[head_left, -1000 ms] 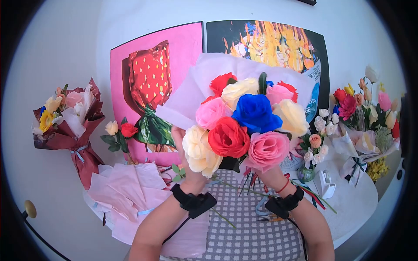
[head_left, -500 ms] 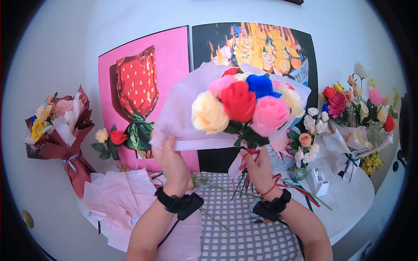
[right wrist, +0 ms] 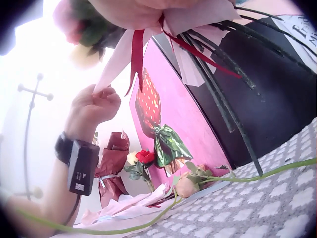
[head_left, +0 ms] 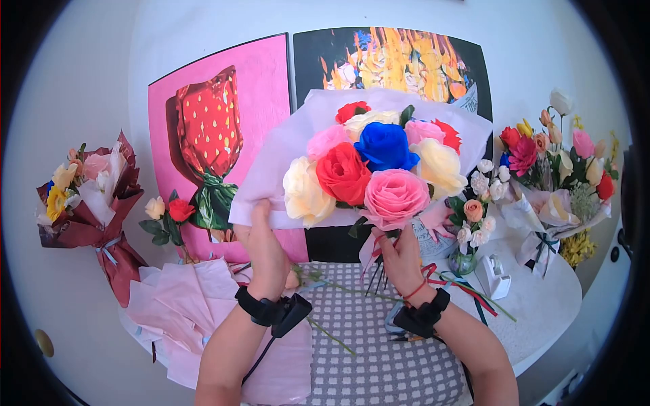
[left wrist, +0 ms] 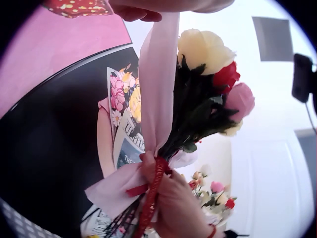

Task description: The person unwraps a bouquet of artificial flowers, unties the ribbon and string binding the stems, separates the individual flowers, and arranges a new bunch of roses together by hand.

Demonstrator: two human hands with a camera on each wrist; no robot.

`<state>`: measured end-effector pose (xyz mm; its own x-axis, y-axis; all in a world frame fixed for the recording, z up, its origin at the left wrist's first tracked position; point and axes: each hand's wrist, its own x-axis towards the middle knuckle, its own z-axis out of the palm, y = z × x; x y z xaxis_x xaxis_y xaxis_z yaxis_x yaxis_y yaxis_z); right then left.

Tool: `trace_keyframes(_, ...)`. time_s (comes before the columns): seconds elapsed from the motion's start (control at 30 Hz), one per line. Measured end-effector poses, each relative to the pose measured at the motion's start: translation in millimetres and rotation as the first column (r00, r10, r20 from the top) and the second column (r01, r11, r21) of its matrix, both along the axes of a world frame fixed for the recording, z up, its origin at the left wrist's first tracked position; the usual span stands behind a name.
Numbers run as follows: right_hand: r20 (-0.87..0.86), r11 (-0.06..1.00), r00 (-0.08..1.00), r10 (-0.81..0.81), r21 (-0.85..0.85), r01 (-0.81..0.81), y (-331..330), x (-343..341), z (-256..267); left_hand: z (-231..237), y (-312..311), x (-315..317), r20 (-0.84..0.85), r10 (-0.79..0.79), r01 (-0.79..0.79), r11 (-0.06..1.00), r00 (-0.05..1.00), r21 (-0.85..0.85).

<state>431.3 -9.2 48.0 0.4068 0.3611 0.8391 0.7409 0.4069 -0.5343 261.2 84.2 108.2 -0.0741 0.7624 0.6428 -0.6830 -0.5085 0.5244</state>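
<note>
Upright over the table is a bouquet of artificial roses, with a blue rose (head_left: 386, 145) amid red, pink and cream ones. Pale pinkish wrapping paper (head_left: 267, 177) fans out behind the blooms. My right hand (head_left: 403, 260) grips the bouquet just below the flowers, where a red ribbon (left wrist: 154, 196) goes round the gathered paper and stems. Bare dark stems (right wrist: 215, 91) stick out beneath that hand. At the wrapping's lower left edge, my left hand (head_left: 264, 254) pinches the paper between thumb and fingers. In the right wrist view, its fingers (right wrist: 106, 96) curl at the paper's corner.
Pink paper sheets (head_left: 196, 298) lie at the left, near a maroon-wrapped bouquet (head_left: 101, 216). A loose peach rose (right wrist: 187, 186) lies on the checkered cloth (head_left: 365, 365). At right stand a tape dispenser (head_left: 496, 279), a small vase (head_left: 463, 260) and another wrapped bouquet (head_left: 552, 220). Paintings (head_left: 267, 115) lean behind.
My left hand has come out from beside the blooms to the paper's left edge and pulls it outward. The bouquet tipped back, then turned its blooms toward me again. My right hand keeps its grip.
</note>
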Motion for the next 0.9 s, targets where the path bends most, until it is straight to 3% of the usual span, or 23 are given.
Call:
trace_keyframes(0.07,-0.120,0.988,0.993,-0.019,-0.151,0.000,-8.5,-9.4,8.1,-4.1,-1.6,0.5,0.132,0.084,-0.097,0.991,0.988,0.091)
trace_keyframes(0.1,-0.122,0.989,0.992,-0.022,-0.147,0.004,-9.3,-8.3,7.5,1.0,-3.7,-1.3,0.130,0.080,-0.092,0.991,0.988,0.096)
trace_keyframes(0.17,-0.233,0.973,0.972,0.013,-0.221,-0.066,-9.1,-5.3,4.4,17.9,-5.5,-12.9,0.270,-0.102,0.027,0.962,0.958,0.271)
trace_keyframes(0.2,-0.229,0.974,0.973,0.015,-0.216,-0.066,-7.3,-2.3,1.6,21.7,7.8,-23.8,0.273,-0.102,0.024,0.961,0.957,0.276)
trace_keyframes(0.27,-0.064,0.968,0.972,0.226,-0.099,-0.231,0.0,9.8,-8.1,29.2,43.2,-54.8,0.147,-0.273,0.215,0.922,0.951,0.322)
trace_keyframes(0.3,0.241,0.995,0.968,0.073,-0.079,-0.055,4.0,21.2,-14.5,34.5,47.7,-66.4,0.150,-0.269,0.209,0.921,0.951,0.328)
trace_keyframes(0.37,0.327,0.993,0.940,0.100,-0.092,-0.074,36.0,55.1,-50.8,43.3,47.1,-87.9,-0.089,-0.109,0.127,0.963,0.990,0.236)
trace_keyframes(0.4,0.405,0.990,0.905,0.129,-0.112,-0.091,45.8,62.8,-61.2,48.1,39.5,-92.6,-0.083,-0.097,0.114,0.966,0.992,0.232)
trace_keyframes(0.43,0.610,0.993,0.792,-0.016,-0.082,0.083,25.5,48.9,-51.0,54.3,27.8,-93.8,-0.148,0.023,0.011,0.974,0.989,0.226)
trace_keyframes(0.5,0.587,0.992,0.807,0.058,-0.124,0.019,23.6,43.0,-52.2,62.1,11.1,-98.1,-0.260,0.198,-0.133,0.960,0.945,0.247)
trace_keyframes(0.6,0.499,0.969,0.841,0.209,-0.219,-0.111,18.5,30.3,-47.6,64.5,3.3,-103.4,-0.339,0.295,-0.182,0.927,0.893,0.328)
trace_keyframes(0.63,0.467,0.957,0.848,0.252,-0.248,-0.148,-12.8,30.4,-50.2,64.0,7.9,-107.6,-0.364,0.227,-0.102,0.938,0.903,0.332)
trace_keyframes(0.67,0.432,0.944,0.854,0.291,-0.272,-0.185,23.4,34.0,-23.1,62.6,9.4,-109.4,-0.360,0.229,-0.108,0.939,0.905,0.326)
trace_keyframes(0.73,0.357,0.916,0.862,0.360,-0.309,-0.255,11.5,33.2,-26.8,61.8,10.7,-111.1,-0.504,0.152,0.013,0.952,0.850,0.307)
trace_keyframes(0.77,0.318,0.901,0.864,0.391,-0.324,-0.289,14.4,31.5,-21.0,61.1,8.0,-109.8,-0.532,0.042,0.127,0.952,0.846,0.277)
trace_keyframes(0.8,0.277,0.885,0.864,0.421,-0.336,-0.323,18.9,27.1,-7.3,59.9,9.2,-110.5,-0.530,0.042,0.127,0.952,0.847,0.277)
trace_keyframes(0.87,0.192,0.852,0.861,0.471,-0.352,-0.388,10.4,21.9,-16.2,58.4,12.9,-109.5,-0.475,0.280,-0.046,0.894,0.834,0.446)
trace_keyframes(0.9,0.148,0.837,0.859,0.490,-0.354,-0.417,10.4,17.2,-11.8,58.4,9.1,-106.4,-0.402,0.485,-0.193,0.791,0.777,0.581)
